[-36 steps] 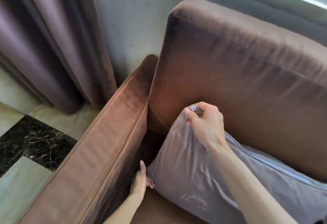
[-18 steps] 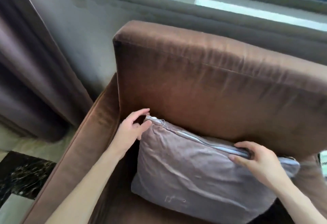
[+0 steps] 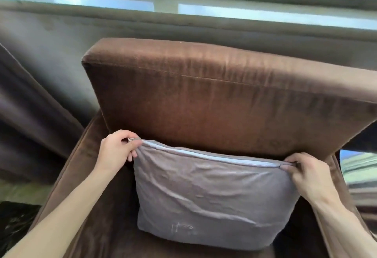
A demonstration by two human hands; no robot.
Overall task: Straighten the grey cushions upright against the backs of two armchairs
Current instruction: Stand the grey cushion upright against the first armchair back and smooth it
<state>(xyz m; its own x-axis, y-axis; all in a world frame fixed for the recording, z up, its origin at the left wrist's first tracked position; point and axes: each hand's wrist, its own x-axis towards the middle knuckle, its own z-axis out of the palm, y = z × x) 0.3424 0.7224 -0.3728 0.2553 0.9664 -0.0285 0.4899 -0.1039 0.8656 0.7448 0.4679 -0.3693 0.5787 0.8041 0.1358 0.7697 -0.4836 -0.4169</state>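
Note:
A grey cushion [image 3: 208, 192] stands upright on the seat of a brown armchair [image 3: 214, 98], its zipped top edge leaning against the backrest. My left hand [image 3: 117, 148] pinches the cushion's top left corner by the zip pull. Over at the top right corner, my right hand [image 3: 306, 173] pinches the fabric. The cushion sits roughly centred between the armrests, its cover creased. Only this one armchair is in view.
Behind the chair run a grey wall, a pale windowsill [image 3: 183, 7] and a window. A dark curtain [image 3: 30, 115] hangs at the left. The left armrest [image 3: 69, 176] borders the seat; dark marble floor [image 3: 14, 225] shows at the bottom left.
The view has swung right to centre on the chair. My left hand rose from the seat gap to the top left corner; my right hand slid along the top edge to the right corner.

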